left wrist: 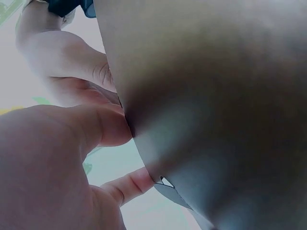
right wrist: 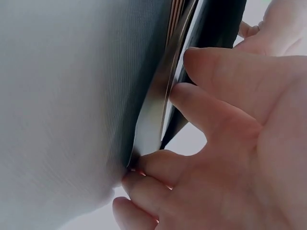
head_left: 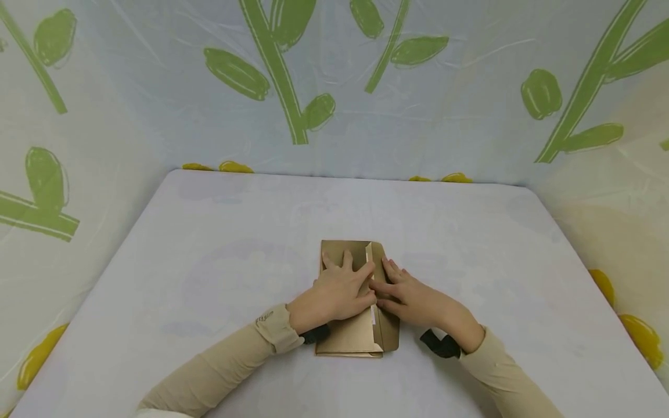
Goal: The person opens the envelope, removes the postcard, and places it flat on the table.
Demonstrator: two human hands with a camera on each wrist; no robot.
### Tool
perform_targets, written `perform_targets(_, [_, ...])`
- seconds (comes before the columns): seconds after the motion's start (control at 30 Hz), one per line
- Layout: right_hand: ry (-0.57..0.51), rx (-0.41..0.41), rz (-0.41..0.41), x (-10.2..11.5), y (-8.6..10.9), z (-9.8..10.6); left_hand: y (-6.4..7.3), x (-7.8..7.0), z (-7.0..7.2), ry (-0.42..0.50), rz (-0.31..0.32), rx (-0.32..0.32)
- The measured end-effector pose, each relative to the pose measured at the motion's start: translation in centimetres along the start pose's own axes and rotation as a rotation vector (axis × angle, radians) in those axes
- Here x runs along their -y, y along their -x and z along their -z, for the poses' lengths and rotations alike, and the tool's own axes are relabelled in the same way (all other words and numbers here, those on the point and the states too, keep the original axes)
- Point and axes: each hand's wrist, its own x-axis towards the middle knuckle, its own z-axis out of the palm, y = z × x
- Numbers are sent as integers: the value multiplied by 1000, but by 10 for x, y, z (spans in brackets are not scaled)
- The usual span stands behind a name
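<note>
Head view shows both forearms in beige sleeves reaching in from the near edge, hands meeting on a flat gold paper bag (head_left: 345, 342) that lies near the middle of the table, a little toward the near side. Left hand (head_left: 340, 293) lies palm down on the bag with fingers straight and spread, pressing it flat. Right hand (head_left: 413, 299) rests just to the right, its fingers extended against the bag's folded right edge, touching the left hand's fingertips. Right wrist view shows those fingers (right wrist: 211, 110) laid along the layered edge of the bag (right wrist: 153, 120), not curled around it. A pale lilac-white table (head_left: 209, 255) carries the bag; behind and beside it hang sheets printed with green stems and leaves (head_left: 282, 69)
</note>
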Motion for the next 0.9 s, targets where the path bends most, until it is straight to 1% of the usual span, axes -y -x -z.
perform_targets(0.17, [-46,18,-2,-3,0,3,0,-1,1,-33,-22,-9])
perform_targets(0.4, [-108,28,15,-8,-1,6,1,-1,0,-32,3,2])
perform_targets(0.63, [-105,-5,78,-15,-3,9,1,-1,-1,-43,26,-9])
perform_targets(0.77, [-111,-9,75,-16,-2,10,1,-4,-1,-40,53,13])
perform_targets(0.9, [-76,-35,85,-9,-1,11,2,-7,0,-20,87,46])
